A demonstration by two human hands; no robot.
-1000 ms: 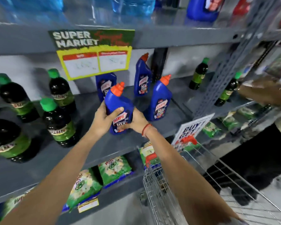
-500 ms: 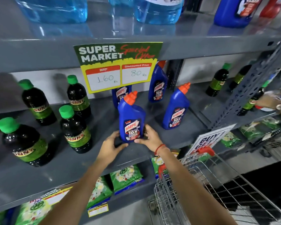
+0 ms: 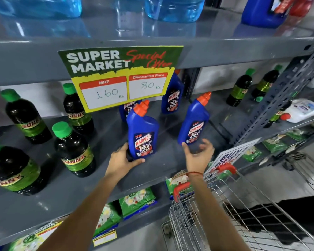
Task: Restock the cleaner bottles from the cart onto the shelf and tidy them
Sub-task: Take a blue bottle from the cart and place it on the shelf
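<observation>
A blue Harpic cleaner bottle point(image 3: 142, 131) with an orange cap stands upright near the front of the grey middle shelf point(image 3: 62, 187). My left hand point(image 3: 121, 158) grips its base from the left. My right hand point(image 3: 199, 153) hovers with fingers spread, just in front of a second blue Harpic bottle point(image 3: 194, 122) and not holding it. Two more blue bottles stand behind: one point(image 3: 171, 95) at the back, another point(image 3: 124, 109) half hidden by the price sign. The wire cart point(image 3: 225, 223) with red handles is at the lower right.
Several dark Sunny bottles point(image 3: 72, 151) with green caps stand on the left of the shelf. A yellow-green price sign point(image 3: 120, 77) hangs from the shelf above. A slotted upright post point(image 3: 272, 102) borders the bay on the right; a white bottle point(image 3: 301, 110) lies beyond it.
The front blue bottle came down onto the shelf. My right hand let go of it and moved right toward the neighbouring bottle; my left hand stays on its base.
</observation>
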